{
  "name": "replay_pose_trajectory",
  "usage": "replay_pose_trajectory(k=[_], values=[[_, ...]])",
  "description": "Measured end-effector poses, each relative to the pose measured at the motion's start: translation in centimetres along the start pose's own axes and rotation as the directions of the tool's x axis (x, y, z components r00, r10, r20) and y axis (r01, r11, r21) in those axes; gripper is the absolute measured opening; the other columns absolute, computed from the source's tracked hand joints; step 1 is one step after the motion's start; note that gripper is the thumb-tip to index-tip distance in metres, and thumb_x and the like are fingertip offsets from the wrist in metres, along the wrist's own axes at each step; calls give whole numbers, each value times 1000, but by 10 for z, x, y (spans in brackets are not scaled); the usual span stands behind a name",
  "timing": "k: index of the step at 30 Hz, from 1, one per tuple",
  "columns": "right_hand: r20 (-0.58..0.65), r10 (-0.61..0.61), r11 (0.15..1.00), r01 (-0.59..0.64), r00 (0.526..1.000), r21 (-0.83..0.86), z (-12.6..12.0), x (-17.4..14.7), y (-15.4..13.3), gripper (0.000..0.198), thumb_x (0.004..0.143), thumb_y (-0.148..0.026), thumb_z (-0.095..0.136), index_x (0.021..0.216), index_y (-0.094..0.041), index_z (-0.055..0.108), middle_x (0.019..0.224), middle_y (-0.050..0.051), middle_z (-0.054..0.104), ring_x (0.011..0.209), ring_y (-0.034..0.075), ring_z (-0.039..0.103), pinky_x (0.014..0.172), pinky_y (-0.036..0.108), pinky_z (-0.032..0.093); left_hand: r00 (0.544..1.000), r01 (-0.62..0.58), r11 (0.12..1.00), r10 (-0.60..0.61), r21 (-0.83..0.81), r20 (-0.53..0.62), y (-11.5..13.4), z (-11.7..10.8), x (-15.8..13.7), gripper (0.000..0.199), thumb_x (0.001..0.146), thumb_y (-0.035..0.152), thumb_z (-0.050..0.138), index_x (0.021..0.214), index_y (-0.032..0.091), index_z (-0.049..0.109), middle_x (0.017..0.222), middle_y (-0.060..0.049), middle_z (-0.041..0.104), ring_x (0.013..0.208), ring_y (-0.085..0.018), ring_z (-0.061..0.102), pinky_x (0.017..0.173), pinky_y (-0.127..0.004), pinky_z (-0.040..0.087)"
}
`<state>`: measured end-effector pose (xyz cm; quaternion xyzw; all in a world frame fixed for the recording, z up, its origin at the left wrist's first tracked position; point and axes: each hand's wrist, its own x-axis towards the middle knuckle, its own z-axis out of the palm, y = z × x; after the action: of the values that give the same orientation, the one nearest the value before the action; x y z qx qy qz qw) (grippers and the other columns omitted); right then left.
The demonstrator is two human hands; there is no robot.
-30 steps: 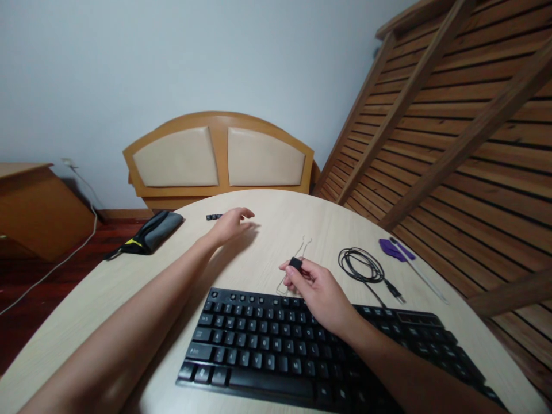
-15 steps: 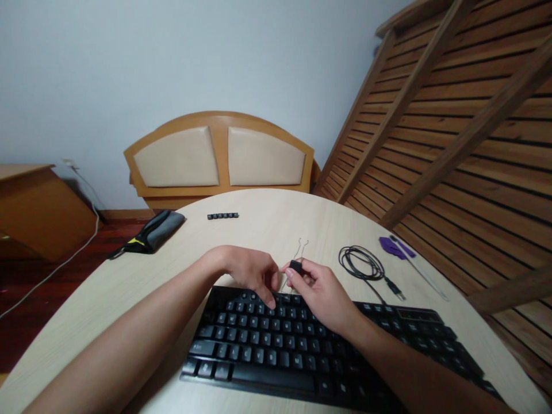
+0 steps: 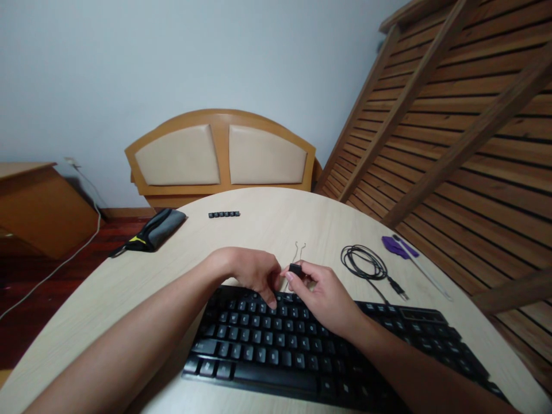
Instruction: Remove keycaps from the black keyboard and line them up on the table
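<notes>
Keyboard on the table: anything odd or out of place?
Yes: a row of black keycaps lies at the far side of the table, off the keyboard where caps normally sit. The left hand partly hides the keyboard's top row.

From my remote post I had the left hand (image 3: pixel 256 270) arched at the wrist (image 3: pixel 223 261), thumb (image 3: pixel 268 297) pointing down, the right hand (image 3: pixel 321 290) pinching (both close together).

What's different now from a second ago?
The left hand came back toward the person, uncovering the row of black keycaps, to the far edge of the keyboard, beside the right hand. The right hand still grips the wire keycap puller. The keyboard stayed put.
</notes>
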<state>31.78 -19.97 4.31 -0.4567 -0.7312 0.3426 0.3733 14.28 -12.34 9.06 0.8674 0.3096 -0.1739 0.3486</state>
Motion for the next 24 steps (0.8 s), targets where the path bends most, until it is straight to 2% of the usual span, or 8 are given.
replay_pose_trajectory(k=[15,24], values=[[0,19,998,-19,1000,-61,1,-1,5,28,95,-37,50,80,-17,63,73,2,65,67,15,59,60,25,44,1000,1,1000,-1,-13,-10,0,0,0,28,69,35,78,86,13,70,79,-4,72,70,-18,63,60,-25,44],[27,-36,994,39,999,-105,2,-3,-1,18,92,-26,53,81,-17,65,71,0,64,64,14,58,60,24,43,1000,1,999,-1,-33,-17,2,-1,-1,28,67,34,79,86,14,71,75,-2,70,67,-17,60,60,-25,43]])
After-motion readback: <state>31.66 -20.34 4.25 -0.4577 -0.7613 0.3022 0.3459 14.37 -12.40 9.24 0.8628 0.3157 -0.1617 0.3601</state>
